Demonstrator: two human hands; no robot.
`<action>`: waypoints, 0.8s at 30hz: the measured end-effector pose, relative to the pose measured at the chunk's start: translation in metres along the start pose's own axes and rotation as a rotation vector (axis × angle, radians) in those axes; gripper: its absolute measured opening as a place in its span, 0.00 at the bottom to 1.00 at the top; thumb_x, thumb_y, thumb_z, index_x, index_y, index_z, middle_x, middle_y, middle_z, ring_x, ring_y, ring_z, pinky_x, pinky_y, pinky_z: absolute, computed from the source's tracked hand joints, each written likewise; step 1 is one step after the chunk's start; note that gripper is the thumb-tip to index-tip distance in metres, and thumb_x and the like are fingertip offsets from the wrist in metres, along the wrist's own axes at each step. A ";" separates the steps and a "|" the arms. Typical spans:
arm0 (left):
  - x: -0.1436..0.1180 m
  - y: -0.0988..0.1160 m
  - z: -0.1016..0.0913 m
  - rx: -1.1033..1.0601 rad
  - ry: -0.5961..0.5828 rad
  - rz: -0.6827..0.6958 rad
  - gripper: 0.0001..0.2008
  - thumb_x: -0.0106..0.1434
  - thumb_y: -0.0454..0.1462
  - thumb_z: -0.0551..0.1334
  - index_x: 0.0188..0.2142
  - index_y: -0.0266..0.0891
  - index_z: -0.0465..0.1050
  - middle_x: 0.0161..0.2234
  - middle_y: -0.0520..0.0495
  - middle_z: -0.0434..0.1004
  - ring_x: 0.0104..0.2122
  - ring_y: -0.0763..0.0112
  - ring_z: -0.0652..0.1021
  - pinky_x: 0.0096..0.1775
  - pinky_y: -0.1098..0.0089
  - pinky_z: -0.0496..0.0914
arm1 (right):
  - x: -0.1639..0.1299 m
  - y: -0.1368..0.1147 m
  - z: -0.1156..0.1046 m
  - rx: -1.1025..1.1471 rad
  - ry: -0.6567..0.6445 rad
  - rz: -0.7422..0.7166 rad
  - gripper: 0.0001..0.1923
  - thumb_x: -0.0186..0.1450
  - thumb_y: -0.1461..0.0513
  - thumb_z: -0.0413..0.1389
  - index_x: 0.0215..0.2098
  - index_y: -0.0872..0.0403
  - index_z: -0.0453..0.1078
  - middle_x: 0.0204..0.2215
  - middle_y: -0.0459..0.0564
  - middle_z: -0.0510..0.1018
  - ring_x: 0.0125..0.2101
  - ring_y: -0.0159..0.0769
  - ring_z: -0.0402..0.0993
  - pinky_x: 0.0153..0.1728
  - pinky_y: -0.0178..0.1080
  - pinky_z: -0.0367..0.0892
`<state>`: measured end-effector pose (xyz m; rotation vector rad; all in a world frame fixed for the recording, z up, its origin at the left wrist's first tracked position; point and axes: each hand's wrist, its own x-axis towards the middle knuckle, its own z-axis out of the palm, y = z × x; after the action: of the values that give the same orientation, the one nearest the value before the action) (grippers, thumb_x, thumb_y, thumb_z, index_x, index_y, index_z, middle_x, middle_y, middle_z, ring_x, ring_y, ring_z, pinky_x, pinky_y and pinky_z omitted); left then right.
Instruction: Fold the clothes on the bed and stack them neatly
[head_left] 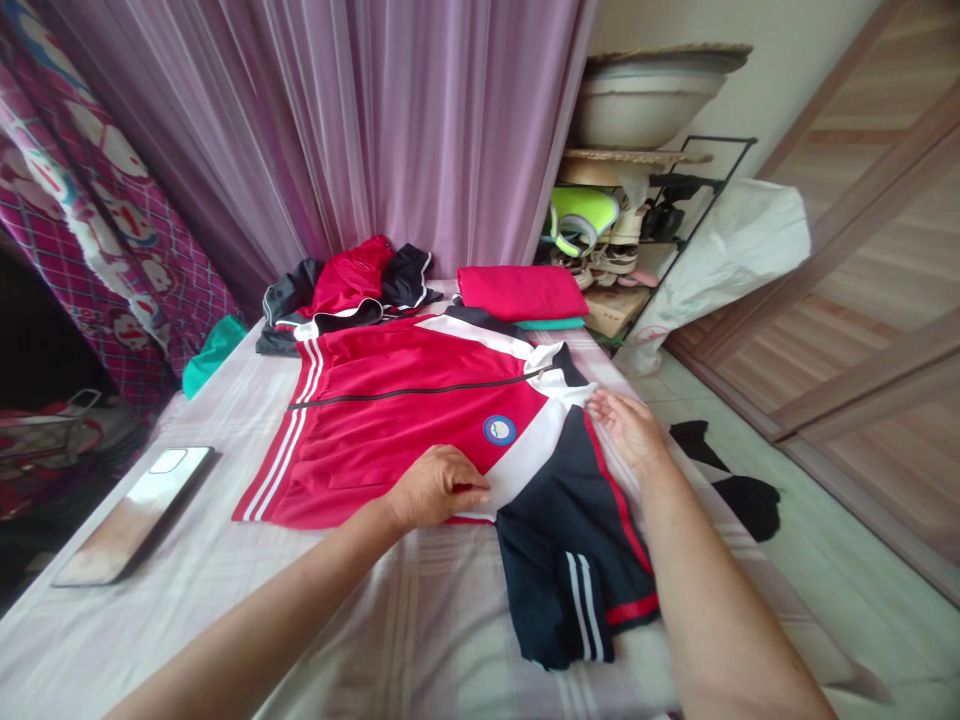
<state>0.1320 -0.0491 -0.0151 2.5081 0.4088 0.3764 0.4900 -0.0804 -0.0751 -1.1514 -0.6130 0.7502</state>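
A red, white and dark zip-up jacket (420, 390) lies front up, its collar toward the right and its striped hem toward the left. The zip is closed, and a round blue badge sits on the chest. My left hand (441, 487) is closed, pinching the jacket's edge by the white panel below the armpit. At the collar end, my right hand (628, 428) pinches the fabric near the shoulder seam. The near dark sleeve (559, 590) is folded back on itself between my arms, its white-striped cuff toward me.
A phone (135, 515) lies at left on the checked cloth (337, 620). Behind the jacket are a crumpled red and dark garment (349, 280) and a folded red cloth (521, 292). A rack with shoes (619, 258) and basins (645, 105) stands back right; dark cloth (750, 505) lies on the floor.
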 end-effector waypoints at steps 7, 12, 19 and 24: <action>0.027 0.017 0.009 -0.046 -0.178 -0.167 0.09 0.58 0.44 0.68 0.28 0.42 0.79 0.29 0.53 0.81 0.34 0.69 0.76 0.46 0.66 0.64 | -0.001 -0.001 0.003 0.037 0.043 -0.012 0.14 0.50 0.55 0.71 0.31 0.54 0.78 0.30 0.50 0.83 0.29 0.32 0.79 0.34 0.35 0.76; 0.026 0.014 -0.011 -0.542 -0.189 -0.312 0.11 0.59 0.45 0.64 0.28 0.39 0.74 0.27 0.53 0.75 0.30 0.73 0.73 0.36 0.71 0.66 | -0.002 -0.003 0.002 0.068 0.034 -0.008 0.12 0.52 0.57 0.70 0.31 0.53 0.78 0.31 0.51 0.83 0.30 0.33 0.79 0.36 0.36 0.77; -0.004 -0.044 -0.059 -0.459 0.258 -0.651 0.18 0.54 0.53 0.62 0.29 0.40 0.71 0.27 0.52 0.73 0.30 0.69 0.73 0.37 0.68 0.68 | -0.001 -0.004 0.000 0.094 0.049 0.013 0.11 0.51 0.58 0.70 0.31 0.52 0.77 0.31 0.50 0.83 0.30 0.33 0.79 0.35 0.36 0.77; -0.030 -0.041 -0.049 -0.069 0.335 -0.531 0.18 0.61 0.51 0.60 0.42 0.43 0.75 0.43 0.46 0.79 0.43 0.63 0.77 0.47 0.63 0.71 | -0.006 -0.003 0.004 0.026 0.040 -0.017 0.15 0.49 0.54 0.71 0.30 0.52 0.78 0.30 0.49 0.83 0.30 0.33 0.78 0.33 0.36 0.75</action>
<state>0.0794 -0.0038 -0.0044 2.1582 1.1378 0.5784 0.4835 -0.0832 -0.0715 -1.1338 -0.5775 0.7164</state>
